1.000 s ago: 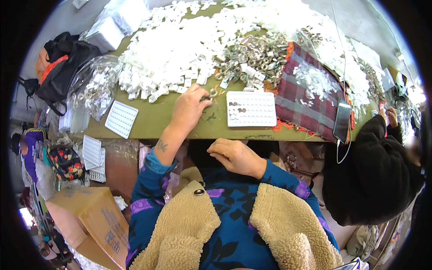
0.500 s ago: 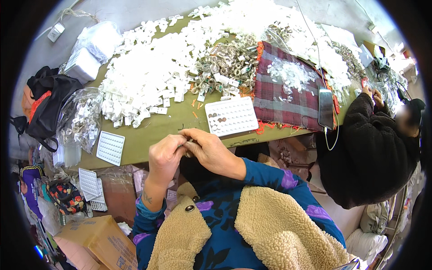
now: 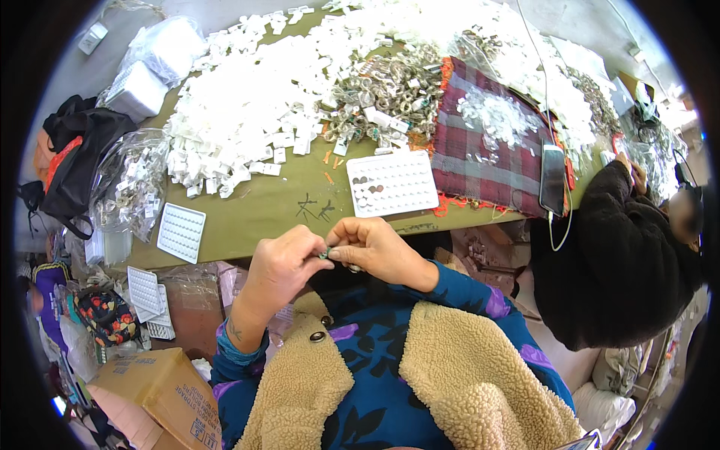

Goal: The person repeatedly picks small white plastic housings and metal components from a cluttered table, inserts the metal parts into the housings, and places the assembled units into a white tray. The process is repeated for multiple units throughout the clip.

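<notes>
Close together at the table's near edge, my left hand [image 3: 283,264] and my right hand [image 3: 381,249] both have their fingers pinched. Between the fingertips is a small greenish piece [image 3: 324,254], too small to name. A bit of shiny metal [image 3: 354,268] shows under my right fingers. Beyond my right hand lies a white tray [image 3: 401,178] with rows of small bumps and several brown discs at its left side. Loose metal ring-shaped parts [image 3: 382,90] are heaped behind it, next to a large pile of small white plastic pieces [image 3: 240,112].
A plaid cloth [image 3: 480,176] bears clear plastic bits [image 3: 496,120]. A phone [image 3: 552,180] with a cable lies on its right edge. Another white tray [image 3: 181,232] rests at the left table edge. A cardboard box [image 3: 161,397] stands below. At right sits a person in black [image 3: 611,262].
My hands have drawn slightly apart and moved right and a little lower. The small greenish piece now shows between the fingertips, and dark marks on the table are uncovered.
</notes>
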Available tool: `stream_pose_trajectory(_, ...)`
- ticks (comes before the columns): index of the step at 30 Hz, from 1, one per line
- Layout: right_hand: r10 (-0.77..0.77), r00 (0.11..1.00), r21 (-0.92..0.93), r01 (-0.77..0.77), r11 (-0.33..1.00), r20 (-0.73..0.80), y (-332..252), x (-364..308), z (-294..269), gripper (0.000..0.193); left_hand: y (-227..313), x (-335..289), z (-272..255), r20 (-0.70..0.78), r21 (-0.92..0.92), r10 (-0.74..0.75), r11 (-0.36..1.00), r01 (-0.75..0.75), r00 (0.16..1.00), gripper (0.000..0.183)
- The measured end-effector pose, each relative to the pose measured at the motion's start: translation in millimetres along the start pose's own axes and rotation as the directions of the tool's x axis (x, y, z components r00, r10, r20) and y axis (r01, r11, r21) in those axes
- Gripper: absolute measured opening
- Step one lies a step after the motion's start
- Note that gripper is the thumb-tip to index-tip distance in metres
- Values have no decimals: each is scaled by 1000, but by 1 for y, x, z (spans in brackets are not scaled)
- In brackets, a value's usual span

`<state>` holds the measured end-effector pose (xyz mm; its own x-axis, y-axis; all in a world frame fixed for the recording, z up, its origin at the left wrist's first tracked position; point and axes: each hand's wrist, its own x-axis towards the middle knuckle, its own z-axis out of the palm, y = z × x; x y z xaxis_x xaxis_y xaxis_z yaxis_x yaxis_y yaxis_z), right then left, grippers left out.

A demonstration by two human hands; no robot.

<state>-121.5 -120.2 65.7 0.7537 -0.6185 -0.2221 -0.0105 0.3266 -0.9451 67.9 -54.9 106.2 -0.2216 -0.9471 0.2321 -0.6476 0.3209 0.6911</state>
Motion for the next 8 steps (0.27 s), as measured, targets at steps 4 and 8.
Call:
stream_pose_trajectory(4,-78,994,-138,88,987,79,-7,-12,-5,7,3,13,-16,229,-188,-48,978,92,972,26)
stream_pose_trajectory(8,-108,981,101,93,991,159,1,-9,-10,12,-15,44,-36,399,-570,-329,642,513,856,14)
